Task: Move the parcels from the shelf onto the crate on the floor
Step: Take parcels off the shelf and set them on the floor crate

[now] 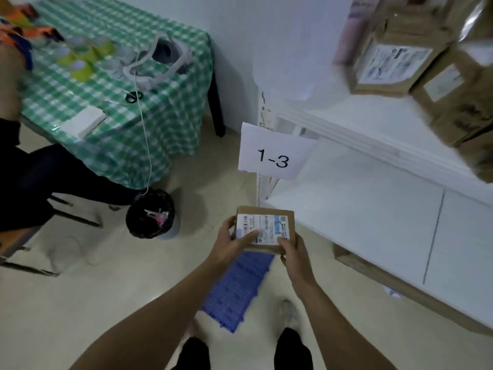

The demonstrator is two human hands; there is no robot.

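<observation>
Operator: Parcel (266, 226) location?
Inspector: Held above blue crate (237, 289), beside white shelf (360, 209). Left hand (229, 247) thumb clamped on label; right hand (294, 253) fingers clamped on near right corner.

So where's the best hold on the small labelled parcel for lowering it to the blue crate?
Probably its left and right edges, a hand from each side, as the left hand and right hand hold it: the parcel is flat, label up, over the crate.
</observation>
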